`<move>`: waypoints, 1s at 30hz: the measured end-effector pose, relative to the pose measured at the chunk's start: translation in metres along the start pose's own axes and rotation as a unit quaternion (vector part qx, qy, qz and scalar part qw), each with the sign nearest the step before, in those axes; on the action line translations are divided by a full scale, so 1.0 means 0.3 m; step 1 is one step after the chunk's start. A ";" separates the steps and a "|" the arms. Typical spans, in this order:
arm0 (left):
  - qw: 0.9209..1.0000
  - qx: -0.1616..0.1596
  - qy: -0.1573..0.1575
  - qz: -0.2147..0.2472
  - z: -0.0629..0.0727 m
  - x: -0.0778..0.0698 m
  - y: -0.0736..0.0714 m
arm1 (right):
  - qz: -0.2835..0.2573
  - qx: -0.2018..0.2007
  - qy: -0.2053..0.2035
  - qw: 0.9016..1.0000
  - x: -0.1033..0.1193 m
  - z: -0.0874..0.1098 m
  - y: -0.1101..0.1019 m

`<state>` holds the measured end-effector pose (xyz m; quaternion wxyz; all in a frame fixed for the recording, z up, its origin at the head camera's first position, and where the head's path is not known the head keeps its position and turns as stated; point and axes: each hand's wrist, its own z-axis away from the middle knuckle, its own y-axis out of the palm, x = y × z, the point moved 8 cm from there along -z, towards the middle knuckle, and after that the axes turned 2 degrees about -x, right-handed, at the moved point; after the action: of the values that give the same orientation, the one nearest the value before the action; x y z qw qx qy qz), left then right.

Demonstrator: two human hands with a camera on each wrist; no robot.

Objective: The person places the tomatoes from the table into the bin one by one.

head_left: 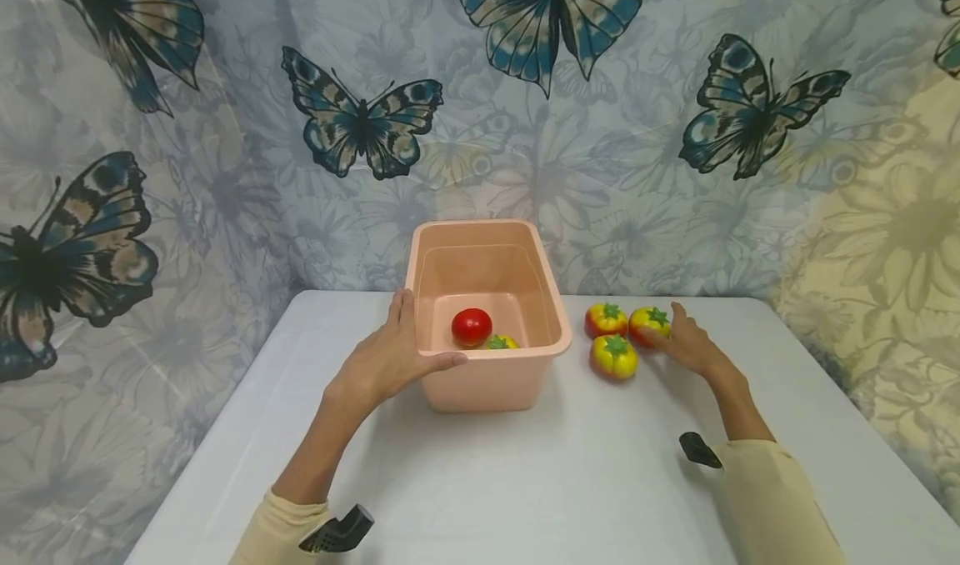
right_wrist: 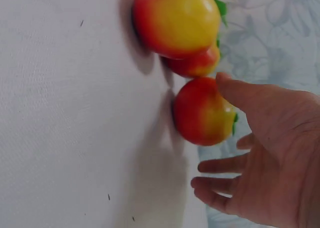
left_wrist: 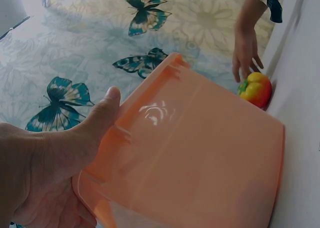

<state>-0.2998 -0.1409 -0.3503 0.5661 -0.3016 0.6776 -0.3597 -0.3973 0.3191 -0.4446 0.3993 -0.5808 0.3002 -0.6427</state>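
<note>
My left hand (head_left: 386,357) holds the near left corner of a peach plastic bin (head_left: 487,386), its thumb along the front rim and its fingers on the left side. A smooth red, round fruit or vegetable (head_left: 472,327) lies inside the bin, beside a partly hidden yellow one (head_left: 502,342) with a green top. My right hand (head_left: 690,342) is spread at the rightmost red-and-yellow bell pepper (head_left: 647,324). In the right wrist view its thumb overlaps that pepper (right_wrist: 200,113), the other fingers standing apart from it; whether the thumb touches, I cannot tell.
Two more red-and-yellow peppers (head_left: 605,320) (head_left: 614,357) sit between the bin and my right hand. All this stands on a white table (head_left: 525,490). A butterfly-print cloth (head_left: 555,173) hangs behind the table and along the sides.
</note>
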 end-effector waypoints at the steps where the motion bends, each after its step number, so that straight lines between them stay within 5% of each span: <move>1: 1.000 -0.001 0.001 0.001 0.000 -0.001 -0.001 | 0.002 0.004 0.007 1.000 -0.008 -0.004 0.006; 6: 1.000 -0.002 0.005 0.006 0.001 -0.007 -0.001 | 0.025 0.015 0.022 0.999 -0.026 -0.008 0.025; 13: 1.000 -0.007 0.006 0.000 0.002 -0.011 -0.008 | 0.057 -0.022 0.005 0.998 -0.018 -0.027 0.011; 19: 1.000 -0.007 0.009 -0.002 0.004 -0.010 -0.010 | 0.003 -0.080 0.037 0.996 -0.004 -0.005 -0.044; 30: 1.000 -0.005 0.003 0.004 -0.003 0.001 -0.006 | -0.051 -0.182 -0.002 0.982 0.077 0.058 -0.124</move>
<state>-0.3007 -0.1419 -0.3490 0.5637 -0.3005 0.6825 -0.3552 -0.3864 0.3192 -0.3986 0.2545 -0.6596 0.3815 -0.5955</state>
